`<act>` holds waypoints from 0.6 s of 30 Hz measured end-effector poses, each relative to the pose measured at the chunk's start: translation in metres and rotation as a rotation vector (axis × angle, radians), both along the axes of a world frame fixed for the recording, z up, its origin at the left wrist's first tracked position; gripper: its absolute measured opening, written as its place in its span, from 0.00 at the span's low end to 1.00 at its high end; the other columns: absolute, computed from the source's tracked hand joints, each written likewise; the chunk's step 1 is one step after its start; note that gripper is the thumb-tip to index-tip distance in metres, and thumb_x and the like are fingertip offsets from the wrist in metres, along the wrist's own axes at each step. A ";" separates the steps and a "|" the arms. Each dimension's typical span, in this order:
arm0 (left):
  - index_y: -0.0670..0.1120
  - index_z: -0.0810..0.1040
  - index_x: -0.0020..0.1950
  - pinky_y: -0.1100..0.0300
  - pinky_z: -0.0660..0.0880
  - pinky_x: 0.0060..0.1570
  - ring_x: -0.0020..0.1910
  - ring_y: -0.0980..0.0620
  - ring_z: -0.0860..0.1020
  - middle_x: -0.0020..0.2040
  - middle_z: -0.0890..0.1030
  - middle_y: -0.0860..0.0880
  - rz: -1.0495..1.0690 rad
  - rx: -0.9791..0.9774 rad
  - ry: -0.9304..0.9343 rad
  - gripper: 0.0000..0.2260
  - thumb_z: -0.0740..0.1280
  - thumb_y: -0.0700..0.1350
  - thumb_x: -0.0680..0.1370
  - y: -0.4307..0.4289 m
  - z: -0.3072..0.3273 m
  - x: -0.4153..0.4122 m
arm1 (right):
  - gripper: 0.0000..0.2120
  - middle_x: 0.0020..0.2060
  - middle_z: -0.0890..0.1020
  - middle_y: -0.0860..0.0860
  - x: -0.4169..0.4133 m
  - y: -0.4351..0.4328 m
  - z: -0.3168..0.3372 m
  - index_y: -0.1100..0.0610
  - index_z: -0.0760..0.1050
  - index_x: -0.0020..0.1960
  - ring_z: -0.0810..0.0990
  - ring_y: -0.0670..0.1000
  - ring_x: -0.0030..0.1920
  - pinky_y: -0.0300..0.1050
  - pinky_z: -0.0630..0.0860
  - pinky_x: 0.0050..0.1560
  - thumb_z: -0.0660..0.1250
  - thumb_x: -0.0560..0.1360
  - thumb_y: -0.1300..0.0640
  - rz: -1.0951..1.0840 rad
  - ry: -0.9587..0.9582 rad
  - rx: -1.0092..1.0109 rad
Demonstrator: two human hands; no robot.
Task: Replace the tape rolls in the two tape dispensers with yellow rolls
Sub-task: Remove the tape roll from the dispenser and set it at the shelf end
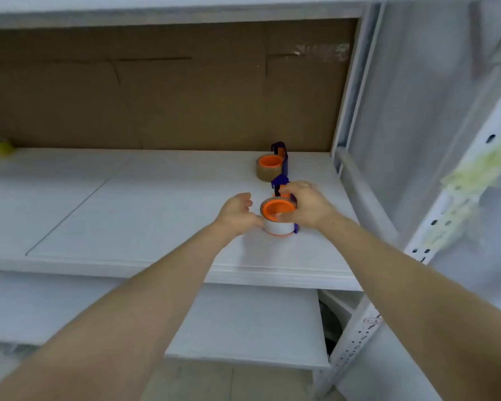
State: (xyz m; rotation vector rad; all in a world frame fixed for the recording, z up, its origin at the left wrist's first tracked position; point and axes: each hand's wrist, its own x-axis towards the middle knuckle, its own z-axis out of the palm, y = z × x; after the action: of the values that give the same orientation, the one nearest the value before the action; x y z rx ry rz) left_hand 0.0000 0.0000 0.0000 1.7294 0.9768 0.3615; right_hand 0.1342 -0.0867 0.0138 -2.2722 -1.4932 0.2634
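My right hand (307,206) grips the near tape dispenser (279,214) on the shelf (128,204) — left hand (237,212), fingers loosely curled, touches its white roll (276,227).

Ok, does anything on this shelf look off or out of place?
Not much. Both dispensers, near and far, stand upright on the shelf. Both hands, left and right, are on the near one. The cardboard backing shows cuts and a taped patch. Yellowish residue clings to the right upright.

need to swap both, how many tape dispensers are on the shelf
2: the near dispenser is between both hands; the far dispenser stands just behind it, untouched.
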 end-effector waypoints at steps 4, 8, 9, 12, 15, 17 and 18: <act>0.42 0.51 0.77 0.56 0.64 0.68 0.74 0.47 0.61 0.76 0.60 0.44 -0.110 0.074 0.075 0.45 0.74 0.34 0.68 -0.001 -0.012 0.010 | 0.33 0.66 0.69 0.55 0.012 0.006 -0.011 0.53 0.71 0.66 0.66 0.58 0.68 0.53 0.64 0.70 0.77 0.63 0.52 0.034 0.046 -0.140; 0.44 0.49 0.78 0.59 0.63 0.67 0.73 0.47 0.63 0.75 0.61 0.44 -0.120 0.073 0.008 0.50 0.78 0.38 0.65 0.000 -0.027 0.024 | 0.32 0.71 0.64 0.54 0.020 0.007 -0.025 0.57 0.70 0.68 0.68 0.56 0.69 0.47 0.69 0.68 0.75 0.66 0.60 0.034 0.072 -0.094; 0.43 0.47 0.78 0.61 0.63 0.65 0.73 0.47 0.63 0.75 0.62 0.45 -0.119 0.078 0.004 0.52 0.78 0.39 0.64 0.000 -0.029 0.027 | 0.31 0.71 0.65 0.54 0.021 0.005 -0.026 0.58 0.71 0.68 0.68 0.56 0.69 0.47 0.69 0.69 0.74 0.66 0.61 0.039 0.076 -0.073; 0.43 0.46 0.77 0.62 0.63 0.61 0.72 0.47 0.64 0.73 0.63 0.46 -0.110 0.128 0.005 0.54 0.79 0.44 0.63 0.002 -0.037 0.035 | 0.29 0.71 0.66 0.53 0.021 0.001 -0.026 0.57 0.71 0.68 0.67 0.55 0.70 0.48 0.68 0.69 0.72 0.68 0.63 0.069 0.105 -0.029; 0.42 0.50 0.77 0.62 0.63 0.60 0.71 0.47 0.66 0.72 0.66 0.46 -0.075 0.196 -0.003 0.50 0.79 0.48 0.64 0.007 -0.043 0.037 | 0.28 0.75 0.61 0.52 0.023 -0.002 -0.021 0.56 0.68 0.71 0.63 0.54 0.73 0.46 0.65 0.72 0.68 0.72 0.64 0.081 0.074 -0.064; 0.43 0.53 0.76 0.60 0.64 0.63 0.71 0.47 0.65 0.73 0.65 0.46 -0.075 0.255 0.031 0.49 0.79 0.50 0.64 0.012 -0.044 0.035 | 0.28 0.74 0.62 0.52 0.026 -0.004 -0.018 0.57 0.67 0.71 0.64 0.53 0.72 0.45 0.65 0.70 0.67 0.72 0.65 0.044 -0.016 -0.102; 0.43 0.53 0.76 0.58 0.65 0.64 0.72 0.47 0.65 0.73 0.65 0.46 -0.078 0.263 0.044 0.49 0.79 0.50 0.64 0.014 -0.044 0.034 | 0.27 0.72 0.66 0.52 0.027 -0.003 -0.017 0.57 0.68 0.70 0.66 0.54 0.71 0.46 0.67 0.69 0.68 0.71 0.64 0.025 -0.084 -0.117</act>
State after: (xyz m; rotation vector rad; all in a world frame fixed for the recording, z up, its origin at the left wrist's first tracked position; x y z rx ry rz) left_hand 0.0338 0.0142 -0.0443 2.0153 0.9209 0.4177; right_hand 0.1613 -0.0900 -0.0028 -2.3843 -1.5878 0.2715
